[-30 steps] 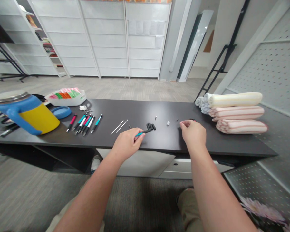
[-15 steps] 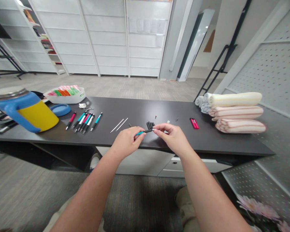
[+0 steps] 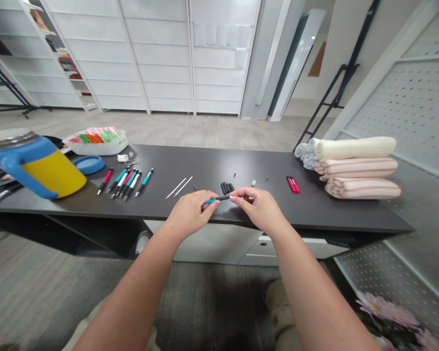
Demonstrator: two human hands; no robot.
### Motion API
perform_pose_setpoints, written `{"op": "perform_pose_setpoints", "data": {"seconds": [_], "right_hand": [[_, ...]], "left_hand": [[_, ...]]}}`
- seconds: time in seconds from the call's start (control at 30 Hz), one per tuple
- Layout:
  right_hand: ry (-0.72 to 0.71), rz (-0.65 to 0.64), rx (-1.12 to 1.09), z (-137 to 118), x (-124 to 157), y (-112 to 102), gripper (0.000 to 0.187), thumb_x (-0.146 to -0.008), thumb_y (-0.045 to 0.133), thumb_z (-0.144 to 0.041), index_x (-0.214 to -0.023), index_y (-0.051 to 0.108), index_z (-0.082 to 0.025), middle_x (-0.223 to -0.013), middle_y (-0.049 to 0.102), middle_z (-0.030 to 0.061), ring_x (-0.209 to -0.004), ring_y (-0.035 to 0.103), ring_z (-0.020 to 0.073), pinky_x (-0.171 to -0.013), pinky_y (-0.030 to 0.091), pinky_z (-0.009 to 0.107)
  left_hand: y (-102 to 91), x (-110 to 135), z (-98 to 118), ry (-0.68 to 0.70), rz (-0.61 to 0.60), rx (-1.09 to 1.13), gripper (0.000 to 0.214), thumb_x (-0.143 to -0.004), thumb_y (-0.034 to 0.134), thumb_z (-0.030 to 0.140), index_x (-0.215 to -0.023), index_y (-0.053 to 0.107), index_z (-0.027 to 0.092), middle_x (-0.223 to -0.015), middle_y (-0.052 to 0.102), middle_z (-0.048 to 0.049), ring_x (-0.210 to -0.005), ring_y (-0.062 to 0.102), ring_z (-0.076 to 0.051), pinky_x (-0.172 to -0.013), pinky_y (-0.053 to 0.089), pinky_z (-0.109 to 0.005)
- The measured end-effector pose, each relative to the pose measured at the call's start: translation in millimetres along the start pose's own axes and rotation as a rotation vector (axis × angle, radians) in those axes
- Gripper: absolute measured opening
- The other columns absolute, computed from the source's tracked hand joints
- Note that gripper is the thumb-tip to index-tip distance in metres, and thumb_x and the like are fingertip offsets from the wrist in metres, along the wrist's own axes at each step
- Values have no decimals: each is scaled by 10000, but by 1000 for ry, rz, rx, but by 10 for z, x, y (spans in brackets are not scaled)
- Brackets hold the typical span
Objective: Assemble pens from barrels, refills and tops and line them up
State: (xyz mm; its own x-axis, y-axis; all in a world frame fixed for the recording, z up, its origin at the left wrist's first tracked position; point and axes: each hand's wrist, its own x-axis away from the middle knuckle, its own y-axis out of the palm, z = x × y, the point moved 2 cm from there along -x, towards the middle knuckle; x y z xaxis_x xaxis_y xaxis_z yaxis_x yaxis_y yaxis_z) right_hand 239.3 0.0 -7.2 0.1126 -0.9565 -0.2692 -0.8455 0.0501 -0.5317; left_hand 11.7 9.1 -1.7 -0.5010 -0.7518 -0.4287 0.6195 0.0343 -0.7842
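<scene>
Over the front edge of the desk, my left hand (image 3: 195,209) is closed round the teal barrel of a pen (image 3: 222,198) with a black grip. My right hand (image 3: 254,204) pinches the pen's other end, where a small pale tip shows at the fingertips; most of that end is hidden. Just behind the pen lie several black grips (image 3: 227,187). To the left are two thin white refills (image 3: 179,187), side by side. Small metal parts lie about, one a pen tip (image 3: 234,174), and small clear or silver pieces (image 3: 253,184) sit behind my right hand.
Several assembled pens (image 3: 126,183) lie on the left of the dark desk (image 3: 161,161). Beyond them stand a blue and yellow mug (image 3: 54,170), its blue lid (image 3: 89,165) and a white basket (image 3: 113,144). Pink barrels (image 3: 293,185) and rolled towels (image 3: 358,165) are at the right.
The pale piece between the black grip and my right fingertips shows less than before. Both hands stay almost in place; the view has shifted slightly.
</scene>
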Motion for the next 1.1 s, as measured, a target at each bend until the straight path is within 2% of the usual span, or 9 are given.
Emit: {"op": "perform_pose_setpoints", "data": {"seconds": [0.3,0.4,0.53,0.7,0.83,0.9,1.1], "right_hand": [[-87,-37,121,-37,12,-2,260,-996,627,-449,-952,790,-251,-909,803,32,-786,687,205,-715,464,311],[-132,-65,188,-66,8,4,328,-1042,545,-442,-877,735,-232,-847,773,39,-784,684,203,-719,451,304],[-173,-93,220,-114,9,5,427,-1098,403,-426,-853,688,-224,-867,765,58,-828,692,206,-762,445,308],[-141,-190,212,-130,30,-19,323,-1063,478,-415,-903,684,-224,-789,711,11,-736,633,183,-688,407,284],[-128,-248,179,-122,31,-20,443,-1092,399,-435,-801,657,-221,-703,649,-12,-677,608,159,-670,394,271],[-106,-244,180,-130,31,-29,463,-1096,379,-459,-810,656,-223,-699,645,-11,-668,601,161,-664,388,274],[-95,-237,150,-152,44,-72,263,-1061,474,-418,-922,601,-234,-796,671,-15,-736,598,167,-691,394,273]], "left_hand": [[-4,1,-8,39,-26,7,217,-1037,558,336,-1128,731,242,-1058,789,-43,-974,729,-213,-832,520,-320],[-2,6,-8,37,-32,1,207,-1030,569,321,-1136,730,245,-1038,787,-38,-948,726,-205,-798,512,-309],[-7,2,4,31,-35,-1,203,-1032,573,324,-1127,730,237,-1050,787,-33,-953,723,-200,-811,510,-309],[-11,3,-1,36,-46,7,211,-1031,573,336,-1125,738,244,-1051,787,-39,-936,725,-198,-825,521,-307],[-9,16,-4,49,-60,28,221,-1035,569,337,-1144,739,249,-1051,782,-41,-942,723,-194,-848,528,-305],[-11,19,-2,48,-56,31,223,-1038,565,342,-1144,737,248,-1068,783,-45,-958,724,-199,-838,526,-306],[-8,15,-5,43,-45,18,216,-1036,568,341,-1147,731,252,-1034,782,-39,-916,717,-195,-787,509,-303]]}}
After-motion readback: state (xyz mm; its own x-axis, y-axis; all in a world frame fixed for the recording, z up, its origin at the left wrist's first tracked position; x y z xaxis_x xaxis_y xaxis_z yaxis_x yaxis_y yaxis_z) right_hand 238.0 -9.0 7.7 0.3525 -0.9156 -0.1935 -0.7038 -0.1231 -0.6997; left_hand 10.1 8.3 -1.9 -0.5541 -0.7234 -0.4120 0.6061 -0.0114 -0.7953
